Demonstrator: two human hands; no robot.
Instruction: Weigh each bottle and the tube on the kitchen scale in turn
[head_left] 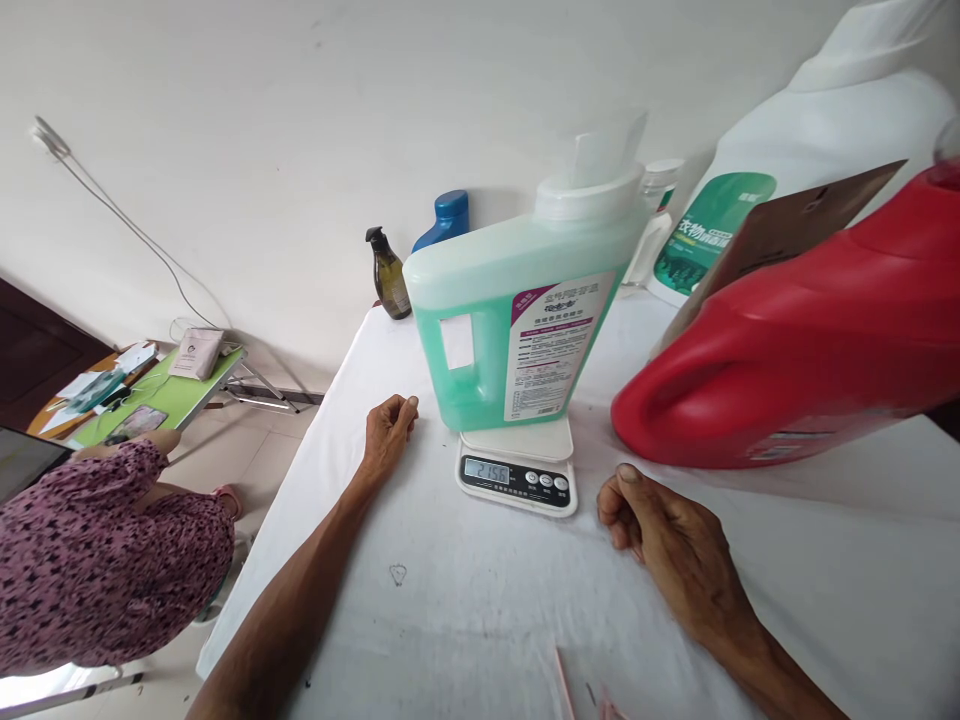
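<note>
Both forearms are laid on the white table, so nothing is gripped: the left hand and right hand are loosely curled, empty, flanking the scale. Left untouched, the green detergent jug is stood upright on its platform, beside a red jug.

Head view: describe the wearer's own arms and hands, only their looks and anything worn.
Both forearms are bare, with no sleeves in view. The left hand and right hand wear no gloves, and no rings, watch or bands show. Fingernails are short and unpainted.
</note>
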